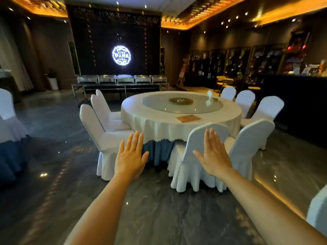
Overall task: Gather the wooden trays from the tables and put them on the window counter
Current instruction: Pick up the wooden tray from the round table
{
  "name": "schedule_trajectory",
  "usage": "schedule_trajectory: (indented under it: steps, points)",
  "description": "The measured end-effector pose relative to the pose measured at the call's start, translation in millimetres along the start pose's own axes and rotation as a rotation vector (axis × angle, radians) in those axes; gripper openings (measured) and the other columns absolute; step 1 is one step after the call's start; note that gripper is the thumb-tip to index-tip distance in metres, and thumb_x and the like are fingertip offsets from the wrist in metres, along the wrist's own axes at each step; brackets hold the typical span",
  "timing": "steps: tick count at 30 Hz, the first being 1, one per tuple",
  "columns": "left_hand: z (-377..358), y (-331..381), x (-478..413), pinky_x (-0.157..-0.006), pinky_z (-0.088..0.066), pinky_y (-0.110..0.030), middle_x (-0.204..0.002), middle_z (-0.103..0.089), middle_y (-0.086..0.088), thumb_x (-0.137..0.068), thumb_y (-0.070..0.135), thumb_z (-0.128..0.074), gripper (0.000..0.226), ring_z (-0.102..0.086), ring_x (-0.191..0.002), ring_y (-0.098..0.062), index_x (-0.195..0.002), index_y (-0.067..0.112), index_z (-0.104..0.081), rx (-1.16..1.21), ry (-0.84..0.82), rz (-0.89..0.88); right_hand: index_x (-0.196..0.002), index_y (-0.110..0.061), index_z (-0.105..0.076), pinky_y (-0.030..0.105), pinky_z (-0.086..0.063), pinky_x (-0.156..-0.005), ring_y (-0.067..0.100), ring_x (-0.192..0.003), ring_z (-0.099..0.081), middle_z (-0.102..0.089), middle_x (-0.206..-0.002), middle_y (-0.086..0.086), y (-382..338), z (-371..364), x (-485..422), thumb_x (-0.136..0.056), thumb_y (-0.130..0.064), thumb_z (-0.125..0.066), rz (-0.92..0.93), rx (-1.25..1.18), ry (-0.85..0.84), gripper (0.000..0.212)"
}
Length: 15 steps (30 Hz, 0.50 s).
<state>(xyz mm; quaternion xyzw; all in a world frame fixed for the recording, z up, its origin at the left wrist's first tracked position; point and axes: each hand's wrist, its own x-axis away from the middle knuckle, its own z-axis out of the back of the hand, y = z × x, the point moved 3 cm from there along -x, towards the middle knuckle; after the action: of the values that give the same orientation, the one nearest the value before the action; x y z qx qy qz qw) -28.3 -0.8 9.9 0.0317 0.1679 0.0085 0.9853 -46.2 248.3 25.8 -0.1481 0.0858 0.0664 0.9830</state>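
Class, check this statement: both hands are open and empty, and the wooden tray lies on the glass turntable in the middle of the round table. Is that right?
Not quite. The head view shows the wooden tray on the white tablecloth near the table's front edge, outside the glass turntable. The left hand and right hand are indeed open and empty.

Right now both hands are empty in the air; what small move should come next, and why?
Probably step forward toward the round table and reach over the near chair for the wooden tray. The left hand and right hand are open and hold nothing, and the tray lies flat near the table's front edge, beyond the hands.
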Motion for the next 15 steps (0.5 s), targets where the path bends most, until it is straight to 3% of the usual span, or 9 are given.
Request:
schedule_trajectory:
  steps: [8, 15]
  points:
    - [-52.6, -11.3, -27.9, -0.121, 0.006, -0.038, -0.16, 0.014, -0.004, -0.099, 0.045, -0.019, 0.067, 0.013, -0.149, -0.021, -0.149, 0.014, 0.013, -0.008, -0.097, -0.023, -0.144, -0.012, 0.026, 0.037, 0.008, -0.118, 0.022, -0.145, 0.021, 0.03, -0.154, 0.007, 4.6, -47.7, -27.6, -0.096, -0.047, -0.026, -0.062, 0.028, -0.091, 0.079]
    - [-106.2, -0.6, -112.6, -0.121, 0.005, -0.038, -0.16, 0.014, -0.004, -0.099, 0.047, -0.019, 0.068, 0.012, -0.149, -0.022, -0.15, 0.015, 0.012, 0.008, -0.111, -0.026, -0.144, -0.013, 0.026, 0.039, 0.007, -0.119, 0.022, -0.145, 0.021, 0.029, -0.155, 0.007, 34.1, -76.3, -121.8, -0.096, -0.046, -0.028, -0.073, 0.002, -0.087, 0.079]
